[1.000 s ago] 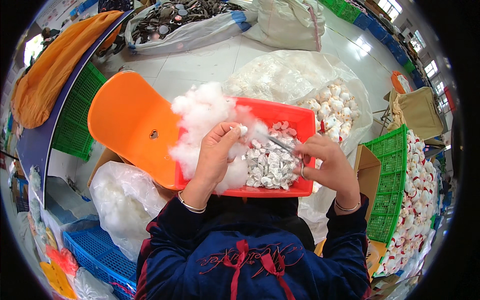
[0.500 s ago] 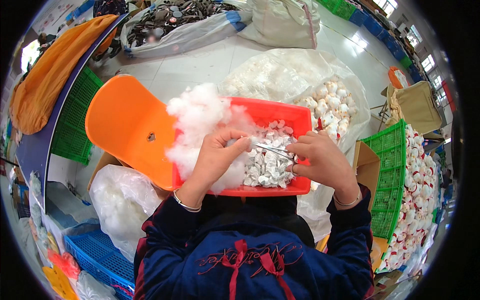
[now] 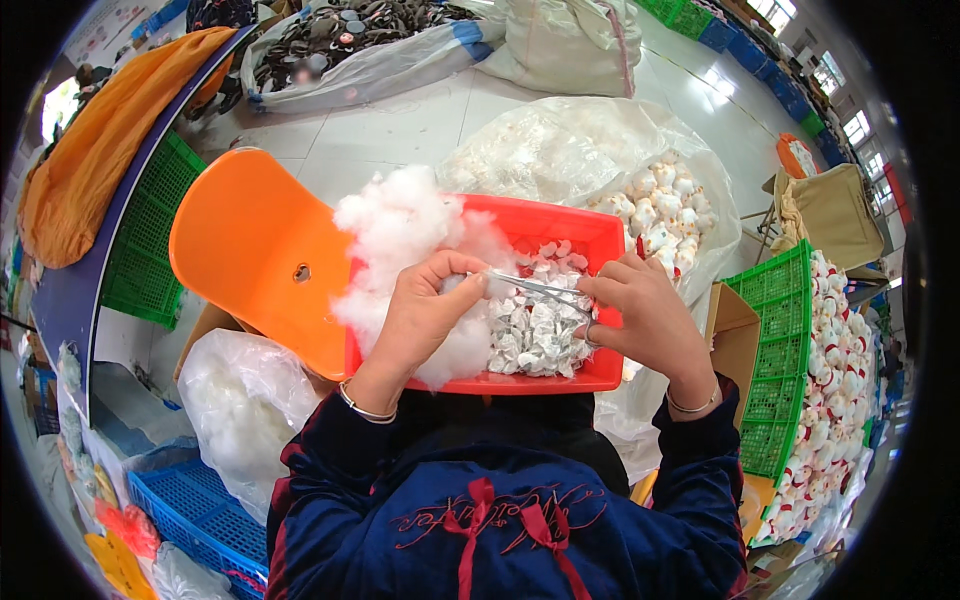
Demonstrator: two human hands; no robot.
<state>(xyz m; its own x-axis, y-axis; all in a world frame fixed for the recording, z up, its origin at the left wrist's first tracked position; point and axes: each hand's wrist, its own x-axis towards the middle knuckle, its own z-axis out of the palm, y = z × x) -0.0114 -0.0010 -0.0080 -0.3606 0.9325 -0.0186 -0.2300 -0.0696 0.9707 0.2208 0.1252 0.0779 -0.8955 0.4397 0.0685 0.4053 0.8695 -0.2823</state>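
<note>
The person sits with a red tray (image 3: 570, 225) just in front of the body, resting partly on an orange chair (image 3: 250, 260) that extends to the left. The left hand (image 3: 425, 310) is closed around a small white piece, fingers curled and pinching it together with stuffing (image 3: 400, 225), a loose white mass heaped over the left part of the tray. The right hand (image 3: 640, 315) is closed on metal forceps (image 3: 535, 290), whose tips point left and meet the piece held in the left hand; how far the tips are parted cannot be told. Beneath the forceps, in the right part of the tray, lies a pile of small white pieces (image 3: 535, 335). Each wrist carries a thin bangle. Beyond the tray, far right, a clear bag (image 3: 560, 150) holds small white toys (image 3: 660, 210). A green crate (image 3: 785, 350) at the right is stacked with similar white and red toys. To the near left sit a clear bag of stuffing (image 3: 235, 400) and a blue crate (image 3: 205, 515). An orange cloth (image 3: 100, 160) lies over a table at the far left
</note>
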